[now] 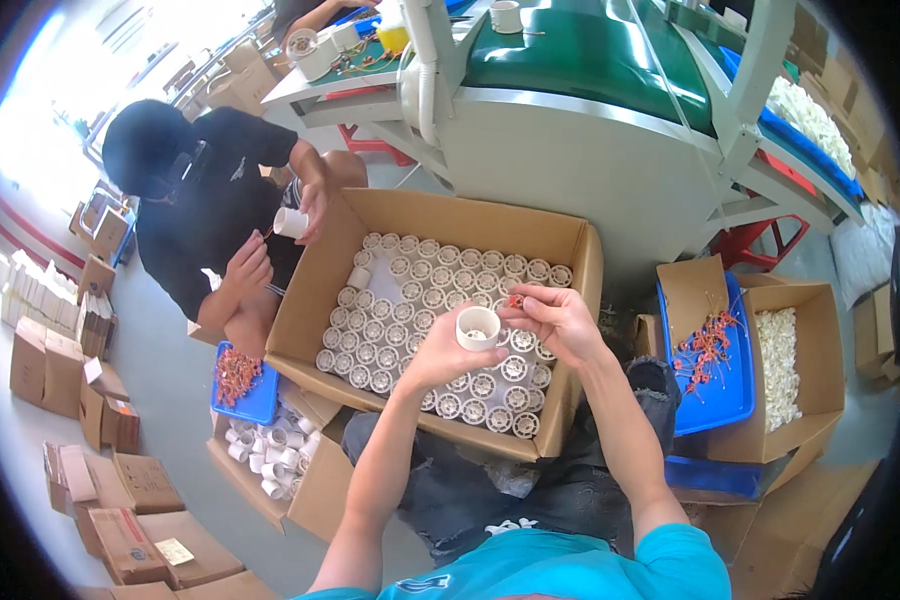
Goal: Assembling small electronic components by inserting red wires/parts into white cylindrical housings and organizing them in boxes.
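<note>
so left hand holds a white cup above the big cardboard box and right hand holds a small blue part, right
Not blue: the head view shows the small part in the right hand is red. The left hand holds the white cup above the big cardboard box.

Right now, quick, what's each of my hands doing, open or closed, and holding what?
Left hand: closed around a white plastic cup.
Right hand: closed, pinching a small red part.

head view | left fisheye | faces down and forward | hands point(562, 325) near, conveyor point(590, 60) farther
</note>
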Action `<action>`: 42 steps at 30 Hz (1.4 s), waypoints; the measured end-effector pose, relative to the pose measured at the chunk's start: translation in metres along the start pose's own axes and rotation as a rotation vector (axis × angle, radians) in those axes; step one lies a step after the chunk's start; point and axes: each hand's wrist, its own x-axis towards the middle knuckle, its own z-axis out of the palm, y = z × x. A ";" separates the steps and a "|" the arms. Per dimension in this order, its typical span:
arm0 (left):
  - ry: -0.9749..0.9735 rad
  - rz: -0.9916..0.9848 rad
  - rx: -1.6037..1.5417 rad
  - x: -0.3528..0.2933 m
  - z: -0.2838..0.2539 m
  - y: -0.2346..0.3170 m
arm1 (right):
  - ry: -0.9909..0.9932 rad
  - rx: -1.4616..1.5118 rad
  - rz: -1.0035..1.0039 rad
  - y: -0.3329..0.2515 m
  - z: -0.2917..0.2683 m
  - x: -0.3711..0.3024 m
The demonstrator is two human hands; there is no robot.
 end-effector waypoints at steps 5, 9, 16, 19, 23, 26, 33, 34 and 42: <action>-0.127 -0.105 -0.063 0.002 0.003 0.011 | 0.207 -0.640 -0.219 -0.002 -0.005 -0.005; -0.111 0.042 0.049 0.001 0.006 0.011 | 0.193 -0.918 -0.471 -0.003 0.003 -0.013; 0.463 0.285 0.470 0.008 0.016 -0.011 | 0.332 -1.027 -0.927 -0.022 0.015 -0.035; 0.535 0.598 0.696 0.012 0.018 -0.014 | 0.260 -1.031 -1.031 -0.017 0.028 -0.046; 0.563 0.591 0.622 0.014 0.020 -0.018 | 0.195 -1.050 -1.061 -0.016 0.039 -0.048; 0.614 0.666 0.725 0.016 0.016 -0.020 | 0.183 -1.048 -1.044 -0.011 0.039 -0.046; 0.596 0.646 0.681 0.015 0.022 -0.020 | 0.177 -1.127 -1.022 -0.006 0.037 -0.044; 0.589 0.627 0.642 0.014 0.023 -0.020 | 0.178 -1.128 -1.022 -0.006 0.037 -0.043; 0.567 0.667 0.732 0.014 0.022 -0.020 | 0.146 -1.214 -1.034 -0.003 0.041 -0.043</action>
